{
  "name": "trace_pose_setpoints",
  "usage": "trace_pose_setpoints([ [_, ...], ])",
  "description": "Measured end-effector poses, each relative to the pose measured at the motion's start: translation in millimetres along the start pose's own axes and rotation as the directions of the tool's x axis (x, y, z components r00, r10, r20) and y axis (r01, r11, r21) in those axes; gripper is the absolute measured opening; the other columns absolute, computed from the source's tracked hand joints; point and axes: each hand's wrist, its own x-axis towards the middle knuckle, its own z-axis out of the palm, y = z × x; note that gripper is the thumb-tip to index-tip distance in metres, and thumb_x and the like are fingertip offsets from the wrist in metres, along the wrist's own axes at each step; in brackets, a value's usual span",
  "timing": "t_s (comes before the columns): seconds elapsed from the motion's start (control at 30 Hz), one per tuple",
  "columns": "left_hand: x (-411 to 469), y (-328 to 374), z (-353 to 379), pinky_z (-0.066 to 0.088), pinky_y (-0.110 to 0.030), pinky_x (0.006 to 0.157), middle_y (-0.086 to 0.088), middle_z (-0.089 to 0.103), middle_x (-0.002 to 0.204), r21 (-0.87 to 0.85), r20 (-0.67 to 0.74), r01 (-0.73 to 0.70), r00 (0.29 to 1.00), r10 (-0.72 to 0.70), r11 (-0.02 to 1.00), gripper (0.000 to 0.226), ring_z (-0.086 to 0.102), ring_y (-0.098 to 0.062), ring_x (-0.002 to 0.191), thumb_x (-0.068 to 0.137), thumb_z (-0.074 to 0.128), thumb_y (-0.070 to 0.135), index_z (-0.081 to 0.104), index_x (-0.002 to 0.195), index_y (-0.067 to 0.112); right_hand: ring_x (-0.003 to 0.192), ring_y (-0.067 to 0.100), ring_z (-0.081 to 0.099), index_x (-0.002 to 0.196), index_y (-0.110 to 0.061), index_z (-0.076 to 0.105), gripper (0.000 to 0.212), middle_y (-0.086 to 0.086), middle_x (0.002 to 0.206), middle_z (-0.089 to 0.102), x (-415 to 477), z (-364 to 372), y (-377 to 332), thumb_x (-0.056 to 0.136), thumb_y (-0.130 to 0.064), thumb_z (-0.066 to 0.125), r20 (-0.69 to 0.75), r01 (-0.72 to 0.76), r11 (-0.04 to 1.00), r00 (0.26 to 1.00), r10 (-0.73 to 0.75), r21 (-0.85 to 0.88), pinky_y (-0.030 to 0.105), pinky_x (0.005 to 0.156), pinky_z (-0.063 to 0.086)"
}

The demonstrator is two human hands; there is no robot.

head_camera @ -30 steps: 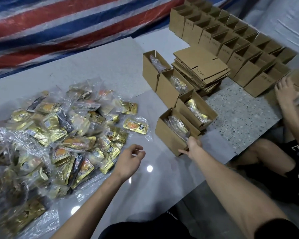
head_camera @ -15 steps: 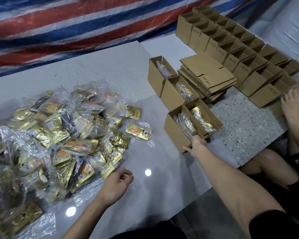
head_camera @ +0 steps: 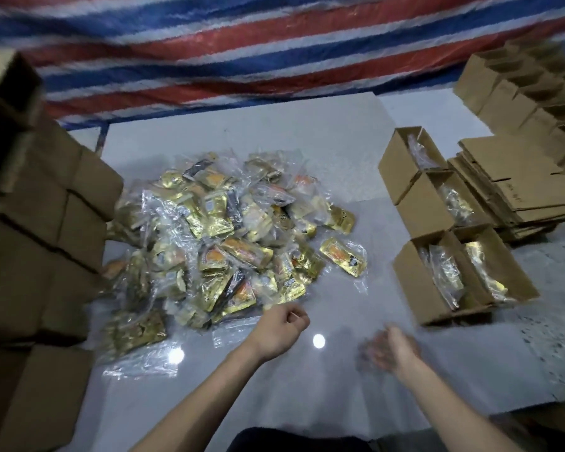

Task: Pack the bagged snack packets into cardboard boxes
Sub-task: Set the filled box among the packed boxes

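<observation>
**Cardboard part-filled, most of the pile yet to pack**

Curled in on themselves, the fingers of the left hand (head_camera: 282,327) hold nothing that shows; it sits at the near edge of the pile (head_camera: 216,243), touching or almost touching the nearest bag. The right hand (head_camera: 385,350) is a blur above the floor (head_camera: 307,402), so I cannot tell whether it is spread or closed; nothing is visible in it, and it hangs between the pile and the boxes (head_camera: 437,282).

Those four boxes stand open on the right in a loose row, each with a bagged packet inside; one packet (head_camera: 343,261) lies apart, just beside the pile on their side. Behind them is a stack of flat cardboard (head_camera: 519,190); beyond that are rows of empty boxes (head_camera: 519,93); closed boxes (head_camera: 30,223) are heaped at the left.

By my reading the job is early to middling: four boxes are started, dozens of packets remain loose, and many boxes are unfilled.
</observation>
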Motion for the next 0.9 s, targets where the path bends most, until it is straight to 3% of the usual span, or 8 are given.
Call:
trace_pose_setpoints([
  [0.1,-18.5,-19.6,-20.4,0.038,-0.017,0.057,0.005,0.057,0.077,-0.043,-0.084,0.040,0.996,-0.043,0.998,0.008,0.052,-0.010,0.069,0.096,0.057,0.022,0.064,0.094,0.019,0.043,0.022,0.059,0.078,-0.009,0.060,0.024,0.006,0.055,0.065,-29.9,37.7,29.7,0.098,-0.019,0.050,0.205,-0.030,0.975,0.976,0.076,-0.218,0.024,0.041,0.046],
  [0.2,-44.9,-42.9,-49.3,0.037,-0.010,0.059,0.009,0.061,0.077,-0.079,-0.223,0.046,0.973,-0.063,0.996,0.009,0.054,-0.002,0.070,0.095,0.059,0.019,0.068,0.092,0.016,0.061,0.025,0.060,0.087,-0.007,0.064,0.015,0.012,0.078,0.068,-51.9,77.7,42.1,0.096,-0.015,0.055,0.299,0.084,0.917,0.954,0.039,-0.390,0.026,0.056,0.041],
  [0.33,-91.5,-69.5,-98.2,0.038,-0.006,0.061,0.009,0.064,0.078,-0.120,-0.484,0.031,0.871,-0.086,0.992,0.011,0.055,-0.001,0.068,0.091,0.063,0.017,0.072,0.094,0.011,0.067,0.028,0.065,0.089,-0.003,0.069,0.021,0.016,0.085,0.072,-84.6,133.4,31.8,0.099,-0.012,0.053,0.447,0.291,0.834,0.893,-0.060,-0.469,0.031,0.062,0.049],
  [0.5,-161.9,-100.4,-151.7,0.045,-0.014,0.073,0.011,0.068,0.090,-0.105,-0.787,-0.031,0.613,-0.064,0.994,0.006,0.061,0.003,0.084,0.089,0.067,0.022,0.069,0.095,0.021,0.068,0.025,0.070,0.089,-0.007,0.071,0.015,0.006,0.076,0.076,-146.2,196.6,17.4,0.095,-0.015,0.060,0.635,0.504,0.749,0.759,-0.146,-0.430,0.031,0.062,0.053],
  [0.6,-213.3,-115.4,-181.2,0.046,-0.022,0.081,0.014,0.065,0.095,0.047,-0.923,0.018,0.382,0.037,0.999,0.013,0.058,-0.001,0.091,0.085,0.068,0.022,0.068,0.097,0.025,0.070,0.026,0.069,0.087,-0.006,0.070,0.015,0.008,0.079,0.075,-183.3,226.8,21.8,0.095,-0.011,0.059,0.709,0.566,0.721,0.689,-0.148,-0.400,0.032,0.062,0.050],
  [0.77,-301.8,-146.3,-249.6,0.043,-0.041,0.089,-0.002,0.062,0.108,0.175,-0.983,0.295,-0.002,0.184,0.939,0.031,0.055,-0.023,0.102,0.079,0.072,0.021,0.066,0.109,0.018,0.066,0.025,0.065,0.089,0.001,0.072,0.017,0.017,0.081,0.072,-234.5,258.6,32.2,0.096,-0.006,0.058,0.806,0.647,0.684,0.574,-0.145,-0.337,0.033,0.060,0.050],
  [0.83,-330.4,-165.4,-274.8,0.039,-0.045,0.095,-0.010,0.059,0.116,0.117,-0.978,0.443,-0.106,0.181,0.889,0.042,0.052,-0.029,0.109,0.078,0.077,0.019,0.064,0.118,0.017,0.067,0.027,0.064,0.089,0.003,0.072,0.018,0.021,0.083,0.073,-245.9,267.0,36.6,0.096,-0.005,0.058,0.823,0.660,0.679,0.549,-0.143,-0.323,0.034,0.061,0.049],
  [0.9,-350.4,-183.2,-294.8,0.031,-0.051,0.105,-0.014,0.053,0.131,0.019,-0.981,0.558,-0.151,0.124,0.829,0.058,0.045,-0.034,0.122,0.075,0.081,0.024,0.059,0.128,0.019,0.069,0.028,0.064,0.089,0.002,0.073,0.017,0.021,0.084,0.074,-253.1,274.2,42.1,0.095,-0.006,0.059,0.829,0.665,0.672,0.543,-0.135,-0.326,0.035,0.063,0.047],
])
